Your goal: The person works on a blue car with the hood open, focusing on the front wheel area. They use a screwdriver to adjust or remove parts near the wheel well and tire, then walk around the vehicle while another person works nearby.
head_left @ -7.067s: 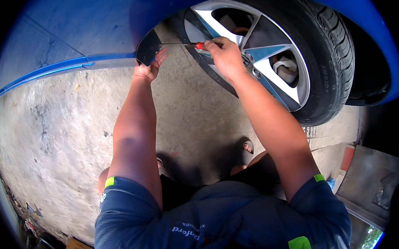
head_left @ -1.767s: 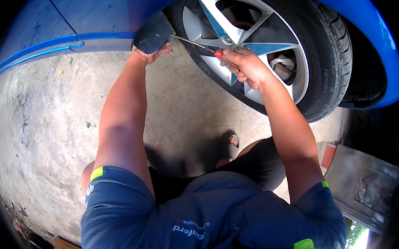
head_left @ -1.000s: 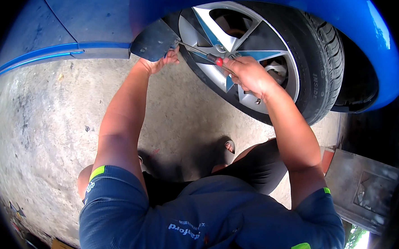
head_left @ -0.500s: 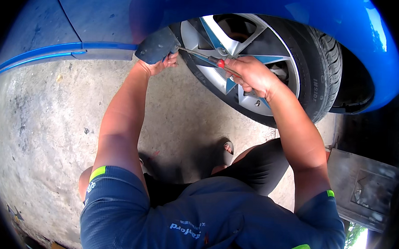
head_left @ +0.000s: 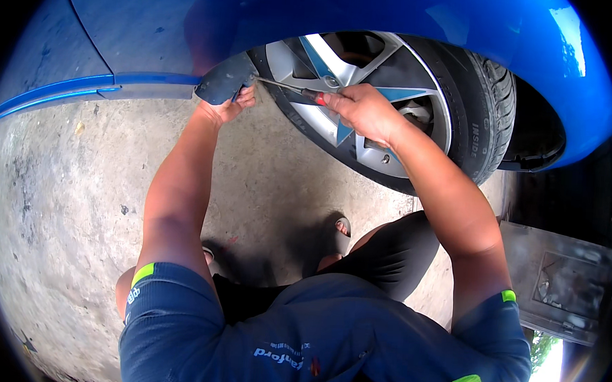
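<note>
A dark mud flap (head_left: pixel 223 81) hangs at the rear edge of the front wheel arch on a blue car. My left hand (head_left: pixel 227 109) grips its lower edge, fingers curled around the near side. In my right hand (head_left: pixel 367 112) is a screwdriver (head_left: pixel 314 96) with a red and dark handle. Its long thin shaft points left, and the tip meets the flap's right edge just above my left fingers; what the tip engages is too small to make out. The silver alloy wheel (head_left: pixel 394 60) lies right behind the screwdriver and my right hand.
The wheel's black tyre (head_left: pixel 481 120) is turned outward below the blue fender (head_left: pixel 371 8). A blue-trimmed side sill (head_left: pixel 153 79) runs left from the flap. Below is stained concrete floor (head_left: pixel 99 180); a grey metal panel (head_left: pixel 557 280) stands at lower right, beside my right arm.
The view has shifted slightly, so the car and wheel sit a little lower and further left. My right fingers have closed more around the screwdriver handle. My left hand still holds the flap.
</note>
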{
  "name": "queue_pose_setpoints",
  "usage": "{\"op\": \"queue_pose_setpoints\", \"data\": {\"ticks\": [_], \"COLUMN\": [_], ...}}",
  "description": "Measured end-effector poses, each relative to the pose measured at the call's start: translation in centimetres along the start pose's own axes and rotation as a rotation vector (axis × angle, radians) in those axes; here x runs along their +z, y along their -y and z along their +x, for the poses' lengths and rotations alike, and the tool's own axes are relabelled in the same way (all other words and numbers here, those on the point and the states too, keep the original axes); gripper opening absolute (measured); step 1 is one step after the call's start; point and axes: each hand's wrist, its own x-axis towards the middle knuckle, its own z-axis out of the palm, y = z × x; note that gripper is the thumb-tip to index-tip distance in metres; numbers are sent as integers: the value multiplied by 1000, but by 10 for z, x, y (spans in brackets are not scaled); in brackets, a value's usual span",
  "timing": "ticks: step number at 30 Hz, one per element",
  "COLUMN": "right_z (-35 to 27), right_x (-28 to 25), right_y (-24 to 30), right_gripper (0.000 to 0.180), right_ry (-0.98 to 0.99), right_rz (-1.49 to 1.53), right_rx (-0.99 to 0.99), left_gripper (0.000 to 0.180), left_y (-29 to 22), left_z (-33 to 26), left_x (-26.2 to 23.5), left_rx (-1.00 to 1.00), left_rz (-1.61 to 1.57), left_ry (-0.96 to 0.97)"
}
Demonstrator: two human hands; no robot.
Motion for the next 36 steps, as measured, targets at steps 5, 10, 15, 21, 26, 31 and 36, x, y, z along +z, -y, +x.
{"op": "queue_pose_setpoints", "data": {"ticks": [5,10,15,21,26,31,36], "right_z": [1,2,6,3,5,11,25], "right_x": [8,8,13,12,15,13,35], "right_y": [-11,-9,-17,-10,-11,-12,-35], "right_gripper": [41,41,39,37,36,38,42], "right_ry": [-37,-18,-44,-45,-59,46,-159], "right_rz": [-94,-92,-179,-260,-290,137,-83], "right_rx": [-94,-67,-175,-219,-222,53,-186], "left_gripper": [26,25,24,25,25,18,8], "left_y": [-2,-6,-8,-8,-7,-7,-6], "left_z": [-1,-6,-6,-6,-4,-1,-3], "left_x": [1,3,5,2,-1,-6,-4], "left_rx": [-27,-46,-43,-56,-52,48,146], "left_rz": [-53,-49,-48,-54,-28,176,182], "left_ry": [-27,-49,-60,-67,-71,-25,-316]}}
